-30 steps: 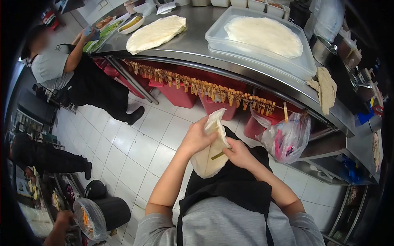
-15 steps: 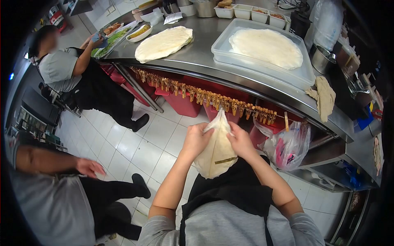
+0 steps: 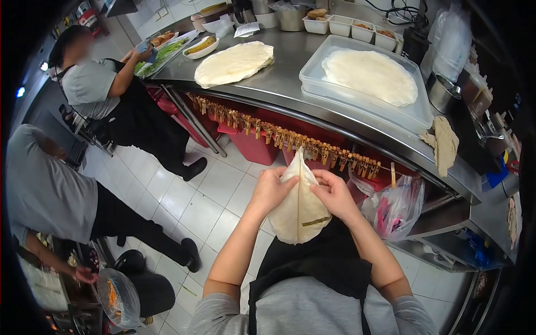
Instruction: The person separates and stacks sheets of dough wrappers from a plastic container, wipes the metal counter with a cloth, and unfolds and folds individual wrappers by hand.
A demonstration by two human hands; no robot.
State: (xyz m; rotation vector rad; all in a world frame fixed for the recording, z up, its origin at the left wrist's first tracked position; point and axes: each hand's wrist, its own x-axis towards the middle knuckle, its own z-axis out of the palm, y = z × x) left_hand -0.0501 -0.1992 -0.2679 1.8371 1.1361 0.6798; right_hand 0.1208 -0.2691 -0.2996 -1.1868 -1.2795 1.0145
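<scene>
Between my hands, over my apron, is a cream, cloth-like piece (image 3: 290,220) with a pointed top, a rounded bottom, a dark centre seam and a short brown-green strip at the lower right. My left hand (image 3: 271,191) pinches its left edge, with the thumb on the front. My right hand (image 3: 334,193) grips the right edge the same way. The point reaches up in front of a row of wooden clothespins (image 3: 268,134) hanging below the counter edge.
On the steel counter (image 3: 285,84) lie a pale flat round (image 3: 234,62) and another in a plastic tub (image 3: 368,109). A beige cloth (image 3: 445,146) hangs over the edge. Two people (image 3: 92,86) stand left, near a lined bin (image 3: 125,304). A plastic bag (image 3: 399,209) hangs right.
The cream piece has been opened flatter, and its centre seam shows more plainly. The nearer person at left has turned and lowered an arm toward the bin. The view has shifted slightly.
</scene>
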